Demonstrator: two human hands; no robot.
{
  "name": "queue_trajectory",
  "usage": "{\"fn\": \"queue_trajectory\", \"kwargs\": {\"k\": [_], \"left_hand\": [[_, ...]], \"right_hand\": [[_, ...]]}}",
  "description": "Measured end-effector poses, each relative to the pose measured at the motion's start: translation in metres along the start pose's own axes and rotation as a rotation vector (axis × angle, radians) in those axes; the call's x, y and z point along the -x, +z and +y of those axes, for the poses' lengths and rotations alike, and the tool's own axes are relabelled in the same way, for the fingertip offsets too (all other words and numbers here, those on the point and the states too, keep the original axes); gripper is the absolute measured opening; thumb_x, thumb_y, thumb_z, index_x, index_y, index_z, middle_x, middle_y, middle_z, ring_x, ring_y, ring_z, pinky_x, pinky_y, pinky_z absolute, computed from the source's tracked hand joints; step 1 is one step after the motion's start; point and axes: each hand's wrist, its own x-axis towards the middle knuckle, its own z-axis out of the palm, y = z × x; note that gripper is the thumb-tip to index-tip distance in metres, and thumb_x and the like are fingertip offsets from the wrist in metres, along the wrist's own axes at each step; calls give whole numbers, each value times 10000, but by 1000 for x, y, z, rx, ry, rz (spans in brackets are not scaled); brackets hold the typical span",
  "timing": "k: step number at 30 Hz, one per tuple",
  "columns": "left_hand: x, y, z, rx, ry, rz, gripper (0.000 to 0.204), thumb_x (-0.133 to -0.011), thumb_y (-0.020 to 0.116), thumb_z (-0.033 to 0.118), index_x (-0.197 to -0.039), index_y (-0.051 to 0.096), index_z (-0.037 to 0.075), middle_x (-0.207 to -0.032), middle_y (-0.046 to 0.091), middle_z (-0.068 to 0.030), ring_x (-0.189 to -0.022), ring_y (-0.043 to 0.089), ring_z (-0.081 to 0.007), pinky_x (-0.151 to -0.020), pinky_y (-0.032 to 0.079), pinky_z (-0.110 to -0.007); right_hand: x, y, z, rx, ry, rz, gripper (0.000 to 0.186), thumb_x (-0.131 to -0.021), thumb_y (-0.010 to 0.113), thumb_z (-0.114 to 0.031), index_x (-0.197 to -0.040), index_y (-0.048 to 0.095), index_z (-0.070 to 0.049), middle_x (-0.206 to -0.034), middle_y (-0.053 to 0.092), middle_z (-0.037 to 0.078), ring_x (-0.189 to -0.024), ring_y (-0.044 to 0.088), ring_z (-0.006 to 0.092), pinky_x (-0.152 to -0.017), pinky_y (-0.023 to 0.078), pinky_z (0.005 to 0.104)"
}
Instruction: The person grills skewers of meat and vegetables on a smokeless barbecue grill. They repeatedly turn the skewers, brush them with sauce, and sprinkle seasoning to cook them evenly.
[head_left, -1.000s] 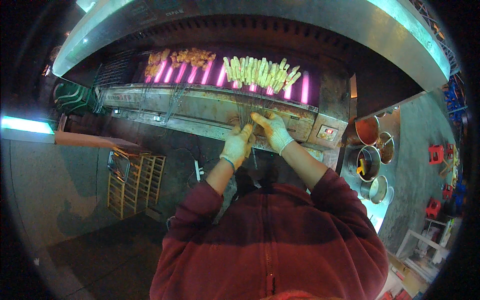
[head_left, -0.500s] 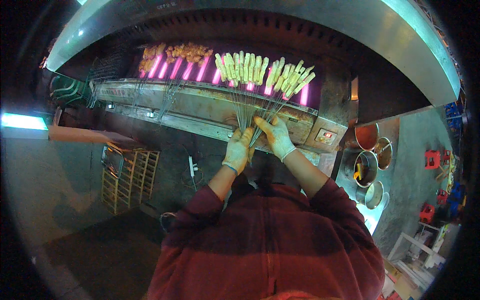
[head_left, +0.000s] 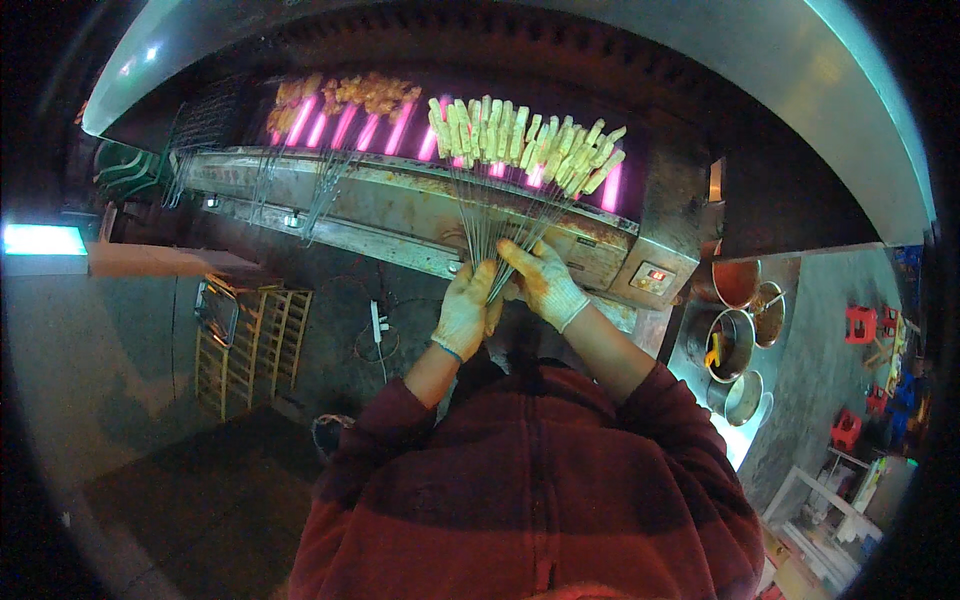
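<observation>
Head view: left hand (head_left: pixel 464 310) and right hand (head_left: pixel 546 282), both gloved, clamped on a fanned bunch of skewers (head_left: pixel 484 232) at the grill (head_left: pixel 390 208).
Left hand closed round the lower stick ends; right hand just beside it, thumb against the same sticks, its other fingers partly hidden. Skewers run forward from both hands; their pale food pieces (head_left: pixel 518 138) sit side by side beyond the knuckles, above pink-glowing tubes (head_left: pixel 400 127). Ahead and left of left hand: browned meat pieces (head_left: pixel 385 97), sticks over the grill's front edge. Right of right hand: control panel (head_left: pixel 652 277), near; metal pots (head_left: pixel 743 397), farther out. Left of left hand, lower: white power strip (head_left: pixel 376 321); slatted wooden rack (head_left: pixel 263 345) well apart.
</observation>
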Motion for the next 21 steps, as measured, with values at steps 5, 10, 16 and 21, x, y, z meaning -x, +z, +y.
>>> {"fn": "queue_trajectory", "kwargs": {"k": [5,10,16,21], "left_hand": [[14,0,26,16,-140,79,439,-998,578,519,-1071,548,87,-656,563,-6,-393,402,-80,-351,294,-241],[15,-9,25,93,-125,56,446,-966,619,539,-1109,559,120,-706,563,4,-444,404,-79,-394,288,-245],[8,7,13,126,-45,215,372,-983,621,490,-1071,554,134,-650,497,27,-415,387,-88,-382,286,-259],[19,12,23,29,-140,28,174,-1036,562,317,-1031,526,147,-630,504,13,-382,388,-84,-332,290,-253]], "right_hand": [[-5,14,1,-87,117,-52,303,-957,709,-211,-1202,672,-37,-1110,693,34,-958,625,145,-881,510,321],[-9,32,5,-160,63,10,272,-950,711,-169,-1186,675,-38,-1091,697,34,-924,629,139,-845,523,312],[-16,22,15,-134,-54,-35,261,-945,716,-141,-1185,675,-47,-1089,696,20,-921,630,131,-829,528,303],[-1,24,9,-139,-58,110,263,-960,706,-157,-1210,674,-83,-1137,696,22,-978,624,128,-882,514,313]]}}
